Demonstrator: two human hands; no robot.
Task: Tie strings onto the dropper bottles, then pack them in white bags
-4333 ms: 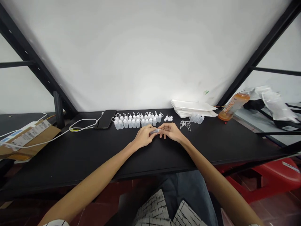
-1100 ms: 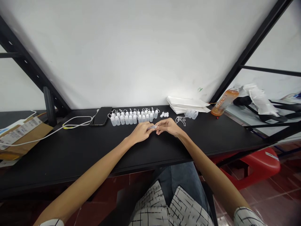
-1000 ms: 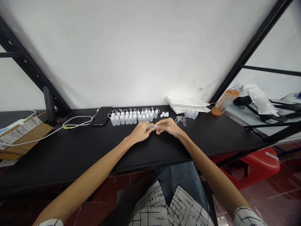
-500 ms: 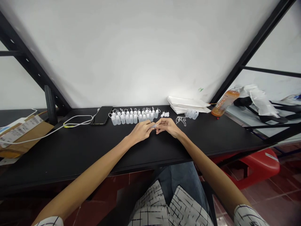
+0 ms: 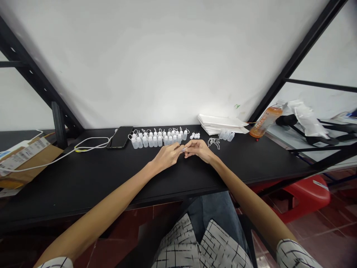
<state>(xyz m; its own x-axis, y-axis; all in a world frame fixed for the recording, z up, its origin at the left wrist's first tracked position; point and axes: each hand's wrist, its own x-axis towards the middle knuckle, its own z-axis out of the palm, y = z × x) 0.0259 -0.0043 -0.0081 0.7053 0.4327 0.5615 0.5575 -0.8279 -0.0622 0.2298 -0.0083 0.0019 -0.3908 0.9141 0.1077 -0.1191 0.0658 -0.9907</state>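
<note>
My left hand [image 5: 166,156] and my right hand [image 5: 198,150] meet at the fingertips above the black table [image 5: 83,178]. Between them they pinch a small clear plastic piece [image 5: 184,149], mostly hidden by my fingers. Just beyond my hands stands a tight row of several small white dropper bottles [image 5: 156,140] with thin loops at their tips. Several tiny white caps [image 5: 195,136] lie close to my right hand, and a tangle of thin white cords [image 5: 213,142] lies to its right.
Several loose translucent bottles [image 5: 226,136] lie beside a stack of white paper sheets [image 5: 220,124]. To the left are a black phone [image 5: 120,137], a white cable [image 5: 92,141] and a cardboard box [image 5: 25,160]. An orange drink bottle [image 5: 263,124] lies at the far right.
My fingertips have drawn closer around the clear piece, which shows less now. My hands otherwise stay in place, and the view has shifted only slightly.
</note>
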